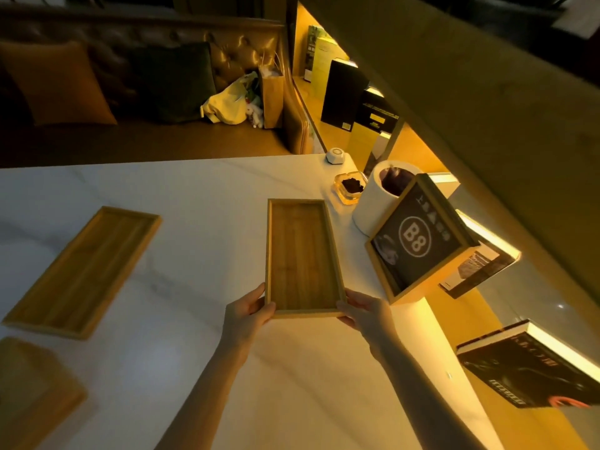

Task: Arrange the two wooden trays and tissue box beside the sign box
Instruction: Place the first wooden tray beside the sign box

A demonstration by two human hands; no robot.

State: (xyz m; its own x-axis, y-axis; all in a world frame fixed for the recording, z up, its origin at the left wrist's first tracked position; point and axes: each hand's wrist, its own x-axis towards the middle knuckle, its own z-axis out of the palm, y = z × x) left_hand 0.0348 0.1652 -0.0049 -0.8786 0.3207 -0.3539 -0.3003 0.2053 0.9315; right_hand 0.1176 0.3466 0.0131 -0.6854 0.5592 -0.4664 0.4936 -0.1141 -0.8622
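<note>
Wooden tray gripped at its near corners, left hand and right hand, just beside the sign box. I judged the first placement underway; next, set it down parallel, then fetch the second tray.

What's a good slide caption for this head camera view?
Both hands, left and right, set a wooden tray beside the B8 sign box.

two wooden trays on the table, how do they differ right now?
The near tray is gripped at its near corners by the left hand and right hand; the far-left tray lies untouched. The near tray sits close beside the sign box, lengthwise away from the camera; the far-left tray lies apart, angled. Both are empty, shallow, rectangular.
</note>
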